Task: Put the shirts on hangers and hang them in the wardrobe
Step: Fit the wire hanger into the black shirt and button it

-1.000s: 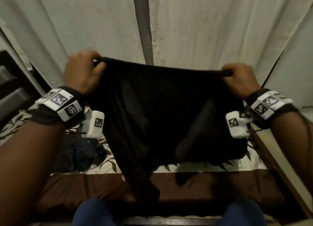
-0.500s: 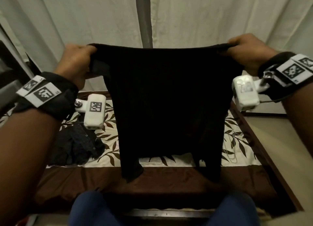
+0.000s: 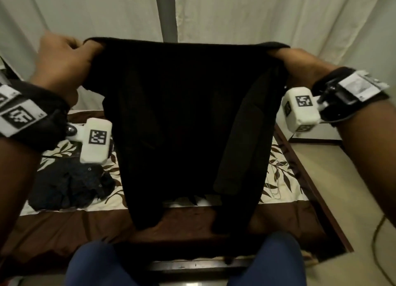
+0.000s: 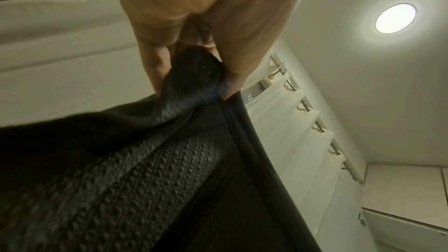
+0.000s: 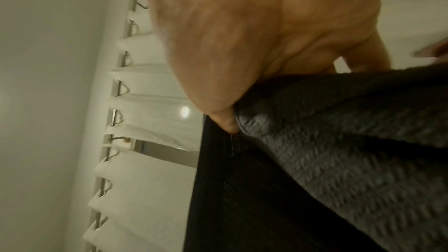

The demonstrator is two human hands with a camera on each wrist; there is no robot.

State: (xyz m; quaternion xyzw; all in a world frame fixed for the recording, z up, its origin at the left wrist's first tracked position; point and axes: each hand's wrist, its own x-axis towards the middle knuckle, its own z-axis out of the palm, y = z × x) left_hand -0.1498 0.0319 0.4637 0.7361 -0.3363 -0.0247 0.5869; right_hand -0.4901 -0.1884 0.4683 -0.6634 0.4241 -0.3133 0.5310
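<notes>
A black knit shirt (image 3: 188,118) hangs spread across the middle of the head view, held up by its top edge in front of pale curtains (image 3: 257,13). The left hand (image 3: 64,60), at the upper left of the frame, has its fingers curled over the shirt's left top corner; in the left wrist view the fingers (image 4: 155,68) and thumb pinch a bunched fold of ribbed fabric. The right hand (image 3: 300,65), at the upper right, grips the opposite corner, with its thumb pressed into the knit in the right wrist view. The shirt's body and sleeves drop down to the lower centre of the frame, over a bed (image 3: 64,227) with a leaf-print cover. At the lower left a dark crumpled garment (image 3: 68,182) lies on the bed.
</notes>
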